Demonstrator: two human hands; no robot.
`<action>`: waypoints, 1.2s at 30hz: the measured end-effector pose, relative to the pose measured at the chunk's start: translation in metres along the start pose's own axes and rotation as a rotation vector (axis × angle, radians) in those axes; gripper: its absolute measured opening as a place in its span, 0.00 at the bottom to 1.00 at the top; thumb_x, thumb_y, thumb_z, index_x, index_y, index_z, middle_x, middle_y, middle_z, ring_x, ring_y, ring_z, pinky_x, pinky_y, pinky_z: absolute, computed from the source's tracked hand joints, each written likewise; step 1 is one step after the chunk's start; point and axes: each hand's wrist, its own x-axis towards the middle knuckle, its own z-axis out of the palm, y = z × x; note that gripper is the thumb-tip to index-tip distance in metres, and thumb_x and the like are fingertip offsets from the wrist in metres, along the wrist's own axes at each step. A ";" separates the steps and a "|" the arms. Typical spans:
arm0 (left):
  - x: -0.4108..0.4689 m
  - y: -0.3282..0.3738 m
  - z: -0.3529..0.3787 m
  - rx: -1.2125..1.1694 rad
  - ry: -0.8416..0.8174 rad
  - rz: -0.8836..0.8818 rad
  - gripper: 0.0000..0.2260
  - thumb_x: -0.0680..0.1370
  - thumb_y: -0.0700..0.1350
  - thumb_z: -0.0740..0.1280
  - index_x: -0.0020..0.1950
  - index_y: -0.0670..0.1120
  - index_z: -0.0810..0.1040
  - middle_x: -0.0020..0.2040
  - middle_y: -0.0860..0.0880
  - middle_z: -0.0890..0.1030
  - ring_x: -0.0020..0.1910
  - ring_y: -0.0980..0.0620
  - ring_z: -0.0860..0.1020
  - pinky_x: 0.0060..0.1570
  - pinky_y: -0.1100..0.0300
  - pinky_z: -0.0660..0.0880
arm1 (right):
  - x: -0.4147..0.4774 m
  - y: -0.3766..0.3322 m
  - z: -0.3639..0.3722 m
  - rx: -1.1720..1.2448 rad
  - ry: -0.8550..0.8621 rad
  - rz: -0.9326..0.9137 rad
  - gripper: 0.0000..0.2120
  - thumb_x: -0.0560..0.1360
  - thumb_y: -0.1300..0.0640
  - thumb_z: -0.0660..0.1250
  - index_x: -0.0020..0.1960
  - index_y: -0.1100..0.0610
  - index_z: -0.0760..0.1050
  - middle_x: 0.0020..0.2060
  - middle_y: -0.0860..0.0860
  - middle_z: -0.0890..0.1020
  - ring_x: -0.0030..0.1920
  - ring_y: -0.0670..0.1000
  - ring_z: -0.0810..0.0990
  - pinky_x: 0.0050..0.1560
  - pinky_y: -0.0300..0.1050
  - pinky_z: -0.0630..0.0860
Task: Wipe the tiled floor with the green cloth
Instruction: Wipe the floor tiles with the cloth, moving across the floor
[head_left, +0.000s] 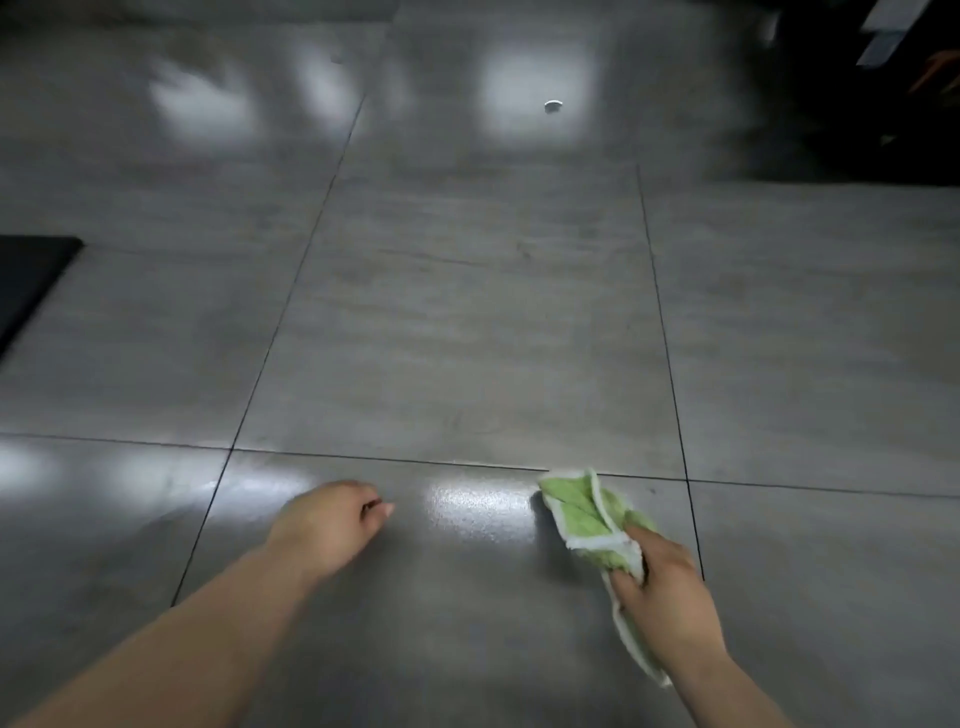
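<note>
Right hand (670, 603) gripping green cloth (582, 512) bunched ahead of it, left hand (324, 525) curled, empty

You look down on glossy grey tiled floor (467, 312), dark grout lines (284, 312), bright light reflections (514, 78). Black panel (31, 280) at left edge, small white disc (553, 106) ahead, dark furniture (883, 114) top right.
</note>
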 end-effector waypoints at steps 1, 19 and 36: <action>0.001 0.006 -0.026 0.025 -0.004 0.040 0.12 0.79 0.52 0.55 0.48 0.49 0.75 0.57 0.48 0.78 0.58 0.48 0.75 0.53 0.60 0.71 | -0.003 -0.010 -0.015 0.044 0.019 0.006 0.26 0.65 0.49 0.58 0.61 0.54 0.75 0.60 0.53 0.78 0.60 0.57 0.73 0.50 0.43 0.69; 0.258 0.001 -0.245 -0.225 0.026 0.079 0.15 0.79 0.45 0.55 0.60 0.40 0.75 0.63 0.41 0.76 0.63 0.43 0.73 0.61 0.56 0.68 | 0.191 -0.169 -0.115 -0.006 0.254 0.045 0.25 0.58 0.52 0.63 0.35 0.18 0.66 0.55 0.66 0.79 0.57 0.64 0.78 0.49 0.22 0.66; 0.413 -0.208 -0.146 -0.436 0.373 -0.458 0.23 0.79 0.50 0.56 0.72 0.44 0.58 0.76 0.44 0.56 0.75 0.45 0.52 0.73 0.52 0.46 | 0.468 -0.289 0.020 -0.010 0.215 0.009 0.25 0.65 0.49 0.58 0.60 0.57 0.74 0.51 0.61 0.79 0.54 0.64 0.76 0.50 0.50 0.67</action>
